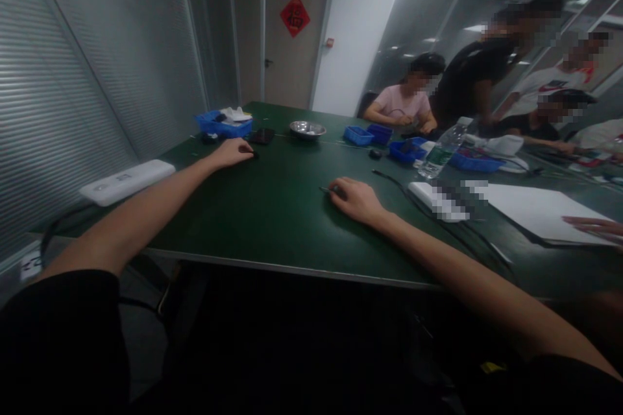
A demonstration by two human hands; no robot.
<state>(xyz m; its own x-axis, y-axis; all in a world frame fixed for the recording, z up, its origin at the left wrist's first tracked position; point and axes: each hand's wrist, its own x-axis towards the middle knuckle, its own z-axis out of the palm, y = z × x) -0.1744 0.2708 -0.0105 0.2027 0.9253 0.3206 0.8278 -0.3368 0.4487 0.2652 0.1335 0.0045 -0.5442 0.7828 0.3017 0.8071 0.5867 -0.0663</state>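
Both my arms reach out over a dark green table (282, 220). My left hand (233, 152) lies far out on the left, fingers curled, pinching a small black part (255, 154) at its fingertips. My right hand (355, 198) rests nearer the middle, closed around a thin dark tool (325, 190) whose tip sticks out to the left. A black phone-like object (261, 136) and a metal bowl (307, 129) lie beyond my left hand.
A blue bin (222, 124) with white items stands at the back left. More blue bins (365, 135), a water bottle (444, 150), a white power strip (127, 181), black cables (413, 198) and white sheets (535, 207) are around. Several people sit at the far right; another person's fingers (596, 227) rest on paper.
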